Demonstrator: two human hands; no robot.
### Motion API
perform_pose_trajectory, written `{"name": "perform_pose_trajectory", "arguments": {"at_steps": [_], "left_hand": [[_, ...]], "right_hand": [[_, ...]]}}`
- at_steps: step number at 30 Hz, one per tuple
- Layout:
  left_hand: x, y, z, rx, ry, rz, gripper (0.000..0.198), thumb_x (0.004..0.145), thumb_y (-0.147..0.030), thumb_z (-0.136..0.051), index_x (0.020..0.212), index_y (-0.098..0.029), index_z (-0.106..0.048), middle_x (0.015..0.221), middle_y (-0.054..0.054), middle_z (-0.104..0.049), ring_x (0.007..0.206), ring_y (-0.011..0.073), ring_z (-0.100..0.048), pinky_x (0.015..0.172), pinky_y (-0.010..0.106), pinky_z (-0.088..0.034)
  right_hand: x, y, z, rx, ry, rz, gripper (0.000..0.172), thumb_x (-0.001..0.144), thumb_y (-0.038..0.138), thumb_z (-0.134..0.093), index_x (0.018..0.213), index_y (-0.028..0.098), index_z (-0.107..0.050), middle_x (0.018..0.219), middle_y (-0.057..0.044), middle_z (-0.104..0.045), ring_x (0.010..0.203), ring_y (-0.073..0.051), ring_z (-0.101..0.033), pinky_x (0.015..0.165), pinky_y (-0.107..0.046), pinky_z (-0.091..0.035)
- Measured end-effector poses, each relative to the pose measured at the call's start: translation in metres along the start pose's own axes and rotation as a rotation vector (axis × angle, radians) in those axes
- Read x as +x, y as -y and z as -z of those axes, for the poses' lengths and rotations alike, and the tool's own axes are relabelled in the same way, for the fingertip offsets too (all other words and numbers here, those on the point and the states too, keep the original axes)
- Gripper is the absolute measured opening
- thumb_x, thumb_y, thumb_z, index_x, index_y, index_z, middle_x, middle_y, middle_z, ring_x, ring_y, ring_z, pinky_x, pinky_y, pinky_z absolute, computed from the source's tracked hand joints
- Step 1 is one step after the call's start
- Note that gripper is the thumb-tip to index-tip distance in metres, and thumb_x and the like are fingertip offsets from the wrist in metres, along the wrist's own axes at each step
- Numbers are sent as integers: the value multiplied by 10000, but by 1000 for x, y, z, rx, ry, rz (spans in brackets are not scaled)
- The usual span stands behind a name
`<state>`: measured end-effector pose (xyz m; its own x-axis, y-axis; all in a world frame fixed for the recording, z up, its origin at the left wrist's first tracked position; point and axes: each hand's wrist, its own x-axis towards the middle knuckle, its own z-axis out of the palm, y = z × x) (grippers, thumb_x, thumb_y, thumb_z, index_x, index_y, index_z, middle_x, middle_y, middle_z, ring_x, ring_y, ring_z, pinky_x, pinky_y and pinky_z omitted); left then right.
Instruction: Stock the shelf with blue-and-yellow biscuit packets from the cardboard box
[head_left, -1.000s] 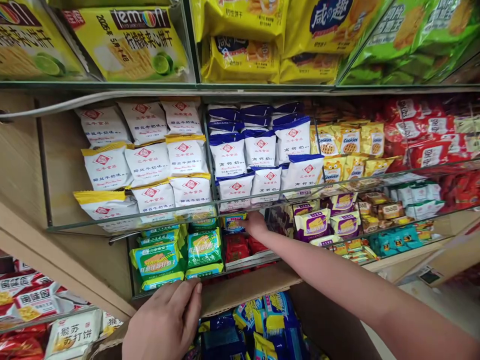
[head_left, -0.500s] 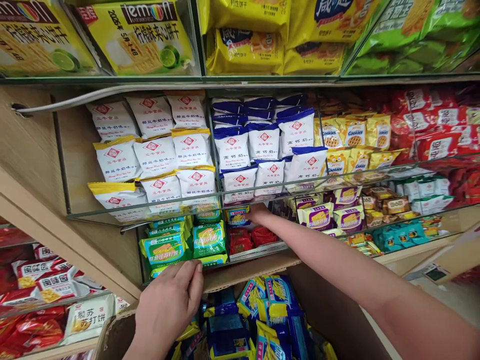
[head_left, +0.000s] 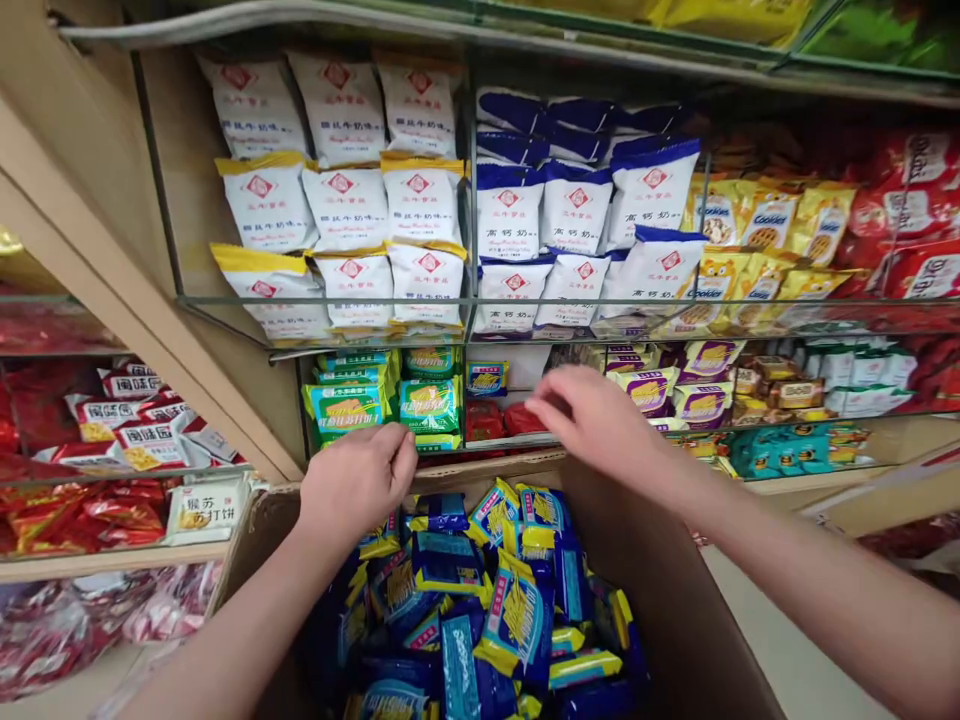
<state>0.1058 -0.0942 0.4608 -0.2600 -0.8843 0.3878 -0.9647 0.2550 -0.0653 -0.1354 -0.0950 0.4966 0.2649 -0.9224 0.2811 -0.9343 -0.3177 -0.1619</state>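
A cardboard box [head_left: 675,580] stands in front of me, holding many blue-and-yellow biscuit packets [head_left: 517,620]. My left hand [head_left: 360,478] is closed over the box's far left rim, its fingertips partly hidden. Above the far right of the box is my right hand [head_left: 589,415], empty, with its fingers apart and loosely bent. A single blue-and-yellow packet [head_left: 487,378] stands at the back of the low shelf compartment, behind red packets [head_left: 486,420] and apart from my right hand. Green soda biscuit packets [head_left: 429,400] are stacked to the left of that compartment.
A glass shelf edge [head_left: 375,312] runs close above the low compartments. White packets with yellow tops [head_left: 341,205] and white packets with blue tops [head_left: 577,210] fill the shelf above. Purple-and-yellow packets [head_left: 705,400] lie to the right. A wooden upright [head_left: 150,260] stands at left.
My right hand has let go of the blue-and-yellow packet and drawn back out of the compartment, leaving it on the shelf. The view has tilted down, showing more of the box.
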Motion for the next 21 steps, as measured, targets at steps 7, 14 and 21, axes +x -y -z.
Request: {"name": "perform_pose_trajectory", "arguments": {"at_steps": [7,14,21], "left_hand": [[3,8,-15,-167,47,128,345,791,-450,-407,759,-165,-599,757,58,-635,746,211,-587,530,276,-350],[-12,7,-21,-384,51,142,272,813,-328,-478,1010,-145,-521,989,49,-570,833,167,-566,713,358,-472],[-20,9,0,-613,-85,87,274,794,-411,-452,828,-170,-578,816,33,-625,795,181,-583,759,349,-448]], "right_hand": [[-96,27,-72,250,654,145,726,616,440,-642,1191,63,-409,1174,-194,-479,1076,-292,-437,851,-352,-376],[-89,30,-88,157,866,55,846,452,411,-735,1172,92,-425,1155,-183,-485,1045,-320,-460,809,-346,-400],[-88,36,-47,524,645,124,476,525,431,-696,897,178,-540,880,-34,-588,786,-205,-535,642,-278,-421]]}}
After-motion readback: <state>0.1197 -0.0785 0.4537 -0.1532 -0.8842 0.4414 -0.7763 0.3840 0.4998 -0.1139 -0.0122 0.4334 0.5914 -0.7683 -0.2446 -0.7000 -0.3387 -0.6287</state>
